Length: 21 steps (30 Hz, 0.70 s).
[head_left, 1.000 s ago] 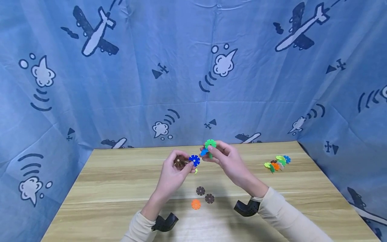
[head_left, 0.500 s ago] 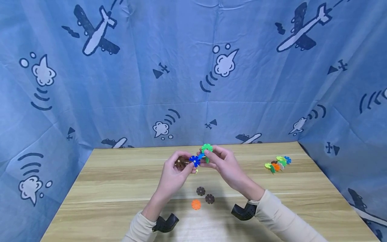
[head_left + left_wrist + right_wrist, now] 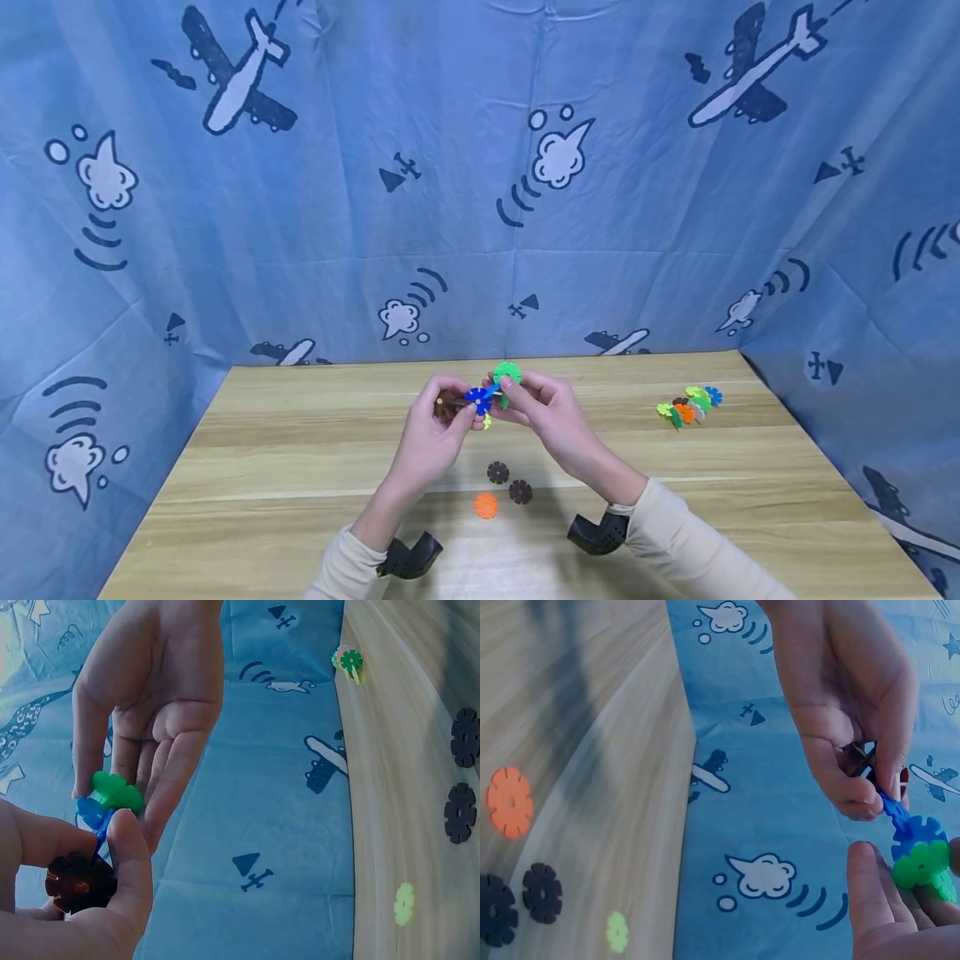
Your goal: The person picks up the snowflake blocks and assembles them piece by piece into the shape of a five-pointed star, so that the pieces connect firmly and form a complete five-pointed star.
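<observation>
My left hand pinches a dark blue snowflake disc between thumb and finger, above the table. Brown snowflake discs sit in the same grip, partly covered by the fingers. Facing it, my right hand grips green snowflake discs with a light blue disc slotted to them. In the right wrist view the light blue disc meets the dark blue disc edge to edge, at an angle. My right thumb presses on the green disc's face.
On the wooden table below the hands lie two dark brown discs, an orange disc and a yellow-green disc. A joined cluster of multicoloured discs lies at the right. A blue patterned curtain hangs behind the table.
My right hand has moved left and slightly down, bringing the light blue disc from apart to against the dark blue one. The left hand stays almost in place.
</observation>
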Available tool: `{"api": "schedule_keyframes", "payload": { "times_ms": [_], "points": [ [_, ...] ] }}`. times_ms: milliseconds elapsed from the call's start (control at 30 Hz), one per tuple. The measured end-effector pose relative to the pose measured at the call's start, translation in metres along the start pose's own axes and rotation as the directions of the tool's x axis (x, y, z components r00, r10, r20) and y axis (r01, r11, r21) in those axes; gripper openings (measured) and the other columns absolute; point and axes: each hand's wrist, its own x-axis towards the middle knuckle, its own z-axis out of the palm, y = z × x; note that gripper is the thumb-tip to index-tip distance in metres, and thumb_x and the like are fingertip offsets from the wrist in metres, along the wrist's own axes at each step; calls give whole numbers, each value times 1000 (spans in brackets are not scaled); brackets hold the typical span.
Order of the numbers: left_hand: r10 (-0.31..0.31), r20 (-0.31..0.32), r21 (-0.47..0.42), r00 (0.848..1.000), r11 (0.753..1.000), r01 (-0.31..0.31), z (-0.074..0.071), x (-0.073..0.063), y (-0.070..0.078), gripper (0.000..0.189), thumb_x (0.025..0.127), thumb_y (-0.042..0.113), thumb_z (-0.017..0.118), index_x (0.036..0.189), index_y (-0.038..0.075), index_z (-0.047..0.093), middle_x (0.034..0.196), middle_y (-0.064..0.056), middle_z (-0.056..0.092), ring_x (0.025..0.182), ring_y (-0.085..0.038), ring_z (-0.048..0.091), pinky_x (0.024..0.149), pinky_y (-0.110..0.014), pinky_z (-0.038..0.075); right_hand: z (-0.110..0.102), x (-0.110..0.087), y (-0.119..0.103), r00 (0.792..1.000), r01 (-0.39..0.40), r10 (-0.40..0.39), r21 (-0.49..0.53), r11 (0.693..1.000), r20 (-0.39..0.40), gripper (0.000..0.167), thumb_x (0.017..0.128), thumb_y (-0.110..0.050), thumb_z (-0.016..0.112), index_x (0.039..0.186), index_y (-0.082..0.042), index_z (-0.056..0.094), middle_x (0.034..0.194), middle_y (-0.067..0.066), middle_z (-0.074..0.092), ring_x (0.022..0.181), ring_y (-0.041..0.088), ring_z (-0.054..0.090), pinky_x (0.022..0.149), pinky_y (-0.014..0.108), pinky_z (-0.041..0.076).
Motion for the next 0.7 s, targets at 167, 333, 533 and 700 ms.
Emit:
{"api": "schedule_keyframes", "payload": {
  "times_ms": [167, 333, 533, 700],
  "points": [
    [-9, -11, 6, 1000, 1000, 9, -2, 0, 0, 25, 95, -9, 57, 118, -1, 52, 104, -20, 59, 86, -23, 65, 76, -23, 57, -1, 1, 0, 1000, -13, 13, -14, 1000, 23, 49, 109, -33, 47, 137, 7, 56, 136, 28, 59, 109, 17, 72, 98, 35, 56],
    [3, -21, 9, 1000, 1000, -3, -2, -1, 0, 25, 94, -8, 59, 117, -2, 53, 105, -19, 59, 86, -23, 62, 75, -25, 58, -2, 1, -1, 1000, -21, 22, -59, 998, 15, 45, 110, -29, 44, 134, 6, 59, 140, 24, 58, 113, 16, 69, 104, 40, 53],
    [29, -75, 118, 997, 993, -20, -3, -4, -2, 20, 95, 3, 67, 113, 3, 59, 100, -12, 61, 82, -16, 56, 69, -20, 48, -4, 2, -3, 997, -73, 63, -215, 974, -52, 39, 107, -35, 50, 122, -7, 71, 119, 3, 68, 91, 15, 52, 84, 32, 47],
    [-3, -94, 133, 996, 991, 16, -3, -4, -3, 23, 94, 7, 68, 116, 3, 61, 101, -11, 62, 80, -13, 53, 66, -19, 43, -5, 4, -5, 993, -121, 121, -120, 985, -8, 30, 106, -28, 53, 109, -4, 70, 77, 1, 46, 69, 16, 39, 66, 24, 37]
  ]
}}
